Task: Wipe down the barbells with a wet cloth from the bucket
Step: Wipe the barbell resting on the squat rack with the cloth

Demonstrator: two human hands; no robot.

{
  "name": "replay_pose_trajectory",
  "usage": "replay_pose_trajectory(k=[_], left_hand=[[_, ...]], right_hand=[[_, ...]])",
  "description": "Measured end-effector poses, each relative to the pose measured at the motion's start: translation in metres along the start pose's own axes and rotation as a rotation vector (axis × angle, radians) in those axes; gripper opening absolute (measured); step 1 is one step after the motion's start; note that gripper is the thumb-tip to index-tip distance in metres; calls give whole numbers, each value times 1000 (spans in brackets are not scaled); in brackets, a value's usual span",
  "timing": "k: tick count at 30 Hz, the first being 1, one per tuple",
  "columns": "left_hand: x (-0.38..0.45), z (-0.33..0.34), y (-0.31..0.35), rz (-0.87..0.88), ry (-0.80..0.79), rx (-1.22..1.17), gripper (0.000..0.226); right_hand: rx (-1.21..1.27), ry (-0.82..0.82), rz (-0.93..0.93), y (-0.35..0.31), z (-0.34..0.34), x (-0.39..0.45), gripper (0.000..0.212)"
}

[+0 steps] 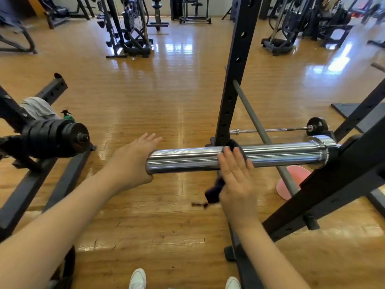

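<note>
A chrome barbell sleeve juts leftward from a black rack at the right. My left hand rests flat against the sleeve's free end, fingers straight. My right hand presses a dark cloth onto the middle of the sleeve with straight fingers; the cloth wraps over the sleeve and its tail hangs below my palm. A pink bucket stands on the floor behind the sleeve, partly hidden by a rack beam.
A black rack upright rises just behind the sleeve, with a grey bar leaning on it. A second barbell lies on the floor beyond. Stacked black plates sit on a rack at the left. My white shoes show below.
</note>
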State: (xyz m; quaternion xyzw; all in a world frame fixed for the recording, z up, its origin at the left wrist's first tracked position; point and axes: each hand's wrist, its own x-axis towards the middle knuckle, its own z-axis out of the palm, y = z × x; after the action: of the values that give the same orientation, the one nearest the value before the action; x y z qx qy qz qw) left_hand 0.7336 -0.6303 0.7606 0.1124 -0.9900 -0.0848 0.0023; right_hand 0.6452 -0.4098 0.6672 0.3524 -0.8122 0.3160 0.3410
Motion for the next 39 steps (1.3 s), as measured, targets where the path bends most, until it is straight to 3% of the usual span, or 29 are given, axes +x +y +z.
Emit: replay_pose_trajectory(k=[3,6,12,15,18,23,26,28,31,33,36,39], left_hand=[[4,-6,0,-2,-82,-45,97],[3,-6,1,0,-69,-32,96],[2,-1,-1,6,-46,-32,99],[-1,2,-3,12,58,-26,99],[-14,15,-6,59,273,162,108],[-29,36,-3,62,423,228,100],[-22,37,-4,67,507,228,74],[-19,39,-2,44,529,219,71],[-18,36,0,10,496,201,77],[-15,35,-2,-10,457,175,82],[-13,29,-3,-19,338,102,82],[-10,16,-3,-2,203,23,80]], right_hand=[[-56,111,136,26,-11,6,57],[-81,177,259,9,-3,8,57],[19,-37,7,-40,7,0,57],[-27,-35,69,-8,-10,11,61],[-66,-11,214,18,-23,18,59],[-103,15,330,-3,-13,21,56],[-109,-35,272,-33,-5,26,62],[-89,-97,175,-50,-1,27,63],[-13,-173,117,-49,-9,35,58],[26,-180,198,-33,-19,40,57],[-63,-126,328,-21,-23,39,55],[-114,-111,268,-49,-6,38,54]])
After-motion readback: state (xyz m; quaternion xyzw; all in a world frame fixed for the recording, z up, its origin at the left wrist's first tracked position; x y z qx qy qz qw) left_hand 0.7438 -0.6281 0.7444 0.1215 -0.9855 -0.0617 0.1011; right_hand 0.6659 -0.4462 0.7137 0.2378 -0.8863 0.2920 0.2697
